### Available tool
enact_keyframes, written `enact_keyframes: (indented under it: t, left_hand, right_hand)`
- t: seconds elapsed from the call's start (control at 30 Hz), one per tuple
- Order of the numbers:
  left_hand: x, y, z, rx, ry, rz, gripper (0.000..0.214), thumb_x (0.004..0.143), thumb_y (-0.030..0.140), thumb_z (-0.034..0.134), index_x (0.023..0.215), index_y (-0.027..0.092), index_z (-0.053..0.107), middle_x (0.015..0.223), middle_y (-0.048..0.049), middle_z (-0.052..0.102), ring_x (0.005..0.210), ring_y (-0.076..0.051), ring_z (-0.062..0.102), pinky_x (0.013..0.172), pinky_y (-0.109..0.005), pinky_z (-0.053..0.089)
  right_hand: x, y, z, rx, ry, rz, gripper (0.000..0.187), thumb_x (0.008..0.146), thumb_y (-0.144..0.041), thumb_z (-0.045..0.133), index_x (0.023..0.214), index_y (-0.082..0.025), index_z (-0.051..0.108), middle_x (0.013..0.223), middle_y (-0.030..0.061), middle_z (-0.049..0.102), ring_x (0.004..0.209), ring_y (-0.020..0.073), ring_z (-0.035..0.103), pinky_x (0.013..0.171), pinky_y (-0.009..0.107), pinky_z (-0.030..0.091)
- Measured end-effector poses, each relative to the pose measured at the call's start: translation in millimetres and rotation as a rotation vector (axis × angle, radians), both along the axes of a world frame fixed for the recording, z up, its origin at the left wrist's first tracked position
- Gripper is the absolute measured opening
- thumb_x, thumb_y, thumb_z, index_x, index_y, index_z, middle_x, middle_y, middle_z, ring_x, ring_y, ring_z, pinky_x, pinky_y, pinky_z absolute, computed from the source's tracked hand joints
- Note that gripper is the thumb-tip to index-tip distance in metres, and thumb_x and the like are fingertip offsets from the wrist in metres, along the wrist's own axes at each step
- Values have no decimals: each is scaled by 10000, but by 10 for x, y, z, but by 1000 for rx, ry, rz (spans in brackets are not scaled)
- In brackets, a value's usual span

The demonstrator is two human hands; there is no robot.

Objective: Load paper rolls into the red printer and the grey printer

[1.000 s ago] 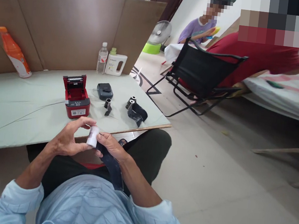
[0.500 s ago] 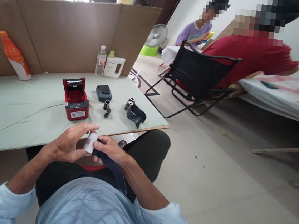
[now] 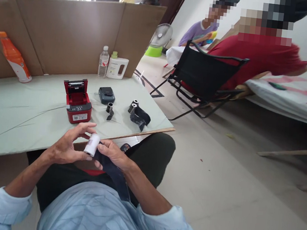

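My left hand (image 3: 69,144) grips a small white roll (image 3: 92,145) by its two ends, thumb below and fingers above. A purplish-grey printed patch shows on the side of the roll. My right hand (image 3: 112,152) pinches a wide dark strip (image 3: 119,181) right beside the roll, and the strip's tail hangs down over my lap. Whether the strip is joined to the roll I cannot tell. Beyond my hands, a red label printer (image 3: 78,115) stands on the table with its lid raised.
On the pale table (image 3: 39,116) are a dark grey box-shaped device (image 3: 106,95), a small core with a dark scrap (image 3: 109,112) and rolls with a loose dark strip (image 3: 139,115). A clear bottle (image 3: 103,63), a white jug (image 3: 117,66) and an orange bottle (image 3: 14,58) stand before a cardboard panel (image 3: 68,35).
The white roll has shifted slightly left in my fingers, and more of it shows. My left fingers have drawn back a little. The right hand still pinches the dark strip.
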State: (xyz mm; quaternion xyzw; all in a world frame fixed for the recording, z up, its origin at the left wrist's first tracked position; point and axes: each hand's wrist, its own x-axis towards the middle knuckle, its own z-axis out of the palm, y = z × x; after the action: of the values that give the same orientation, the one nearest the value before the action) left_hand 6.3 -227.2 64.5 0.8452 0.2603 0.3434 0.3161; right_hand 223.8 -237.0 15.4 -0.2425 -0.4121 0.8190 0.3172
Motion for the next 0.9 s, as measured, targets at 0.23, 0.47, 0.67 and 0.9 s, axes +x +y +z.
enact_keyframes:
  t: [0.23, 0.47, 0.67, 0.9]
  left_hand:
    - [97, -89, 164, 259, 341, -15, 625, 861, 39, 592, 1457, 199, 496, 1228, -128, 674, 1134, -276, 668, 981, -435, 591]
    - [62, -100, 21, 154, 258, 39, 697, 849, 63, 645, 1501, 237, 471, 1262, -117, 674, 1143, -269, 677, 999, -459, 603]
    - [-51, -113, -183, -155, -63, 88, 809, 793, 181, 824, 1519, 259, 477, 1320, -117, 672, 1101, -242, 725, 992, -410, 618]
    - [7, -132, 113, 150, 206, 31, 625, 801, 100, 691, 1403, 204, 556, 1255, -132, 703, 1150, -292, 695, 1011, -463, 600]
  right_hand:
    - [-36, 39, -84, 107, -140, -50, 605, 711, -703, 896, 808, -139, 702, 588, 5, 707, 418, 75, 548, 414, 178, 381]
    - [-62, 21, -138, 97, -96, -74, 624, 702, -724, 890, 817, -142, 699, 546, -16, 672, 400, 71, 516, 401, 179, 363]
    - [-64, -5, -149, 39, 25, -6, 646, 706, -730, 888, 886, -138, 703, 549, -18, 665, 392, 76, 521, 392, 180, 366]
    - [-54, -3, -130, 95, -2, 21, 624, 726, -716, 882, 857, -132, 707, 572, -14, 671, 394, 62, 484, 393, 181, 335]
